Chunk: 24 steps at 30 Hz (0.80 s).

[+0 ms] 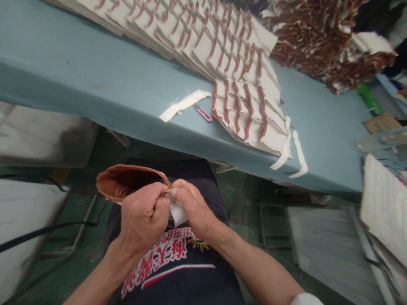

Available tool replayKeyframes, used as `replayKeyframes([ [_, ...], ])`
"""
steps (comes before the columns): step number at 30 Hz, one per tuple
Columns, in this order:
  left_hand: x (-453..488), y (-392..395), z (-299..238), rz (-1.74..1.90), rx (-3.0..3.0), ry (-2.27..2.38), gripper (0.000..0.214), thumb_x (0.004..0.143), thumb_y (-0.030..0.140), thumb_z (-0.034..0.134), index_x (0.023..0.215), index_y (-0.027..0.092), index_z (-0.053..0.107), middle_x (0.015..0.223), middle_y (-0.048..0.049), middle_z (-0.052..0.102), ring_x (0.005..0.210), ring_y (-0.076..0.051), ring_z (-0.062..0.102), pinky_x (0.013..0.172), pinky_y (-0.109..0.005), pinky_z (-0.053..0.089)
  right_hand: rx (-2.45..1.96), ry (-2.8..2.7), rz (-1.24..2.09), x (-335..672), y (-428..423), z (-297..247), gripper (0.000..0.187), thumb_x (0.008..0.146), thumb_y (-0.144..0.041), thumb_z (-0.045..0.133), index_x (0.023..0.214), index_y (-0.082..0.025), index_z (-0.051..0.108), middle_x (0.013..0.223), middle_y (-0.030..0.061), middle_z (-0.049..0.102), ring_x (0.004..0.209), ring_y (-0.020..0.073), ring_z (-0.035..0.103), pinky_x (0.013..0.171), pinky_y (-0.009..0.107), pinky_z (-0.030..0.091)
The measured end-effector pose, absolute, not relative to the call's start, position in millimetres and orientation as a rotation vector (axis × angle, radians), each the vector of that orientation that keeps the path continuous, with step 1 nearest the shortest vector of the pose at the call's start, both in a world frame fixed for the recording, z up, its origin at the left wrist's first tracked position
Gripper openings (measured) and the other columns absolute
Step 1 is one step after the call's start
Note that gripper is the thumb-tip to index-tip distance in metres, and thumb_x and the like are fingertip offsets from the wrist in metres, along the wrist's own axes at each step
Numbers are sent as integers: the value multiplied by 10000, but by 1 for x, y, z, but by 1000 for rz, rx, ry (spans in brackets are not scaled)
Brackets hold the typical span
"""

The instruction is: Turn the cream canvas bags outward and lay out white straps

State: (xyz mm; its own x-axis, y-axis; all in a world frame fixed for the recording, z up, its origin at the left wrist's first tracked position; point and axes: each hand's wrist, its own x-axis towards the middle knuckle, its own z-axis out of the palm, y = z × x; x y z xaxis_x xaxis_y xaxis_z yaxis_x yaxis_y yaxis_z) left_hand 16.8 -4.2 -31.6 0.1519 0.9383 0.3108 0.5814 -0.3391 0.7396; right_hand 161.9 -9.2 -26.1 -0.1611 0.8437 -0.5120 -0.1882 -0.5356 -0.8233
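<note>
Over my lap, both hands work on one brown, open-mouthed fabric piece (122, 180) with a white lining (177, 212). My left hand (143, 218) is closed round its right rim, fingers curled. My right hand (192, 205) pinches the same rim and the white part beside the left hand's fingers. The two hands touch. The piece's brown opening points up and to the left.
A blue-grey table (95, 84) runs across ahead, bearing a long overlapped row of white pieces with brown trim (241, 72), a white strip (184, 104) and small pink snips (202, 112). A heap of brown-trimmed pieces (324, 38) lies far right. White stacks (384, 203) stand at right.
</note>
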Motion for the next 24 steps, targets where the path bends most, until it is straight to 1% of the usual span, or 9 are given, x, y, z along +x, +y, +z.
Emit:
replayKeyframes([
  [3,15,1,-28,1020,1939,1413,274,921,178,448,681,250,558,578,52,566,482,-147,542,510,-290,379,-1320,-804,1869,166,-2,-25,373,774,-544,750,787,-250,521,633,-86,473,542,97,382,502,227,305],
  [6,11,9,-18,950,1916,1335,281,939,196,431,699,254,566,575,59,579,468,-144,540,486,-276,402,-1360,-883,1813,171,4,-17,376,787,-554,739,782,-251,518,628,-83,479,547,100,388,500,229,304],
  [10,6,17,-3,855,1967,1260,304,948,231,425,705,248,608,603,38,642,500,-157,579,513,-295,410,-1439,-1125,1617,173,5,-6,358,854,-575,656,779,-259,507,647,-70,505,594,125,448,557,260,342],
  [13,5,21,7,800,2081,1266,307,953,261,427,731,242,639,636,12,682,543,-182,613,559,-330,403,-1543,-1311,1353,175,8,-3,321,925,-521,540,742,-263,491,667,-51,535,654,151,499,624,293,342],
  [16,5,25,16,805,2020,1245,287,935,262,434,728,255,633,614,19,672,513,-183,588,544,-330,403,-1598,-1412,1178,183,14,-1,361,990,-541,536,757,-266,524,671,-48,566,665,165,531,660,315,357],
  [18,3,28,23,808,1958,1186,274,914,256,452,699,267,622,603,23,668,498,-179,564,526,-322,409,-1576,-1435,1087,193,17,5,371,1013,-566,566,797,-265,561,699,-38,611,669,169,565,684,325,412],
  [20,2,31,32,800,1944,1117,267,892,250,462,668,275,605,609,17,679,506,-181,571,518,-317,421,-1480,-1475,964,202,19,16,295,1015,-513,594,867,-258,606,782,-11,694,736,178,641,757,339,503],
  [22,0,34,42,768,1948,1057,273,877,253,464,658,274,625,644,5,719,535,-185,622,516,-308,444,-1311,-1584,915,208,20,33,184,1001,-425,624,972,-248,668,959,34,792,901,198,735,892,359,579],
  [24,-3,34,52,760,1904,1103,276,844,296,508,621,277,669,623,8,732,527,-185,647,505,-298,465,-1114,-1734,967,211,23,52,159,985,-377,648,1061,-259,723,1161,59,834,1090,216,772,1037,375,591],
])
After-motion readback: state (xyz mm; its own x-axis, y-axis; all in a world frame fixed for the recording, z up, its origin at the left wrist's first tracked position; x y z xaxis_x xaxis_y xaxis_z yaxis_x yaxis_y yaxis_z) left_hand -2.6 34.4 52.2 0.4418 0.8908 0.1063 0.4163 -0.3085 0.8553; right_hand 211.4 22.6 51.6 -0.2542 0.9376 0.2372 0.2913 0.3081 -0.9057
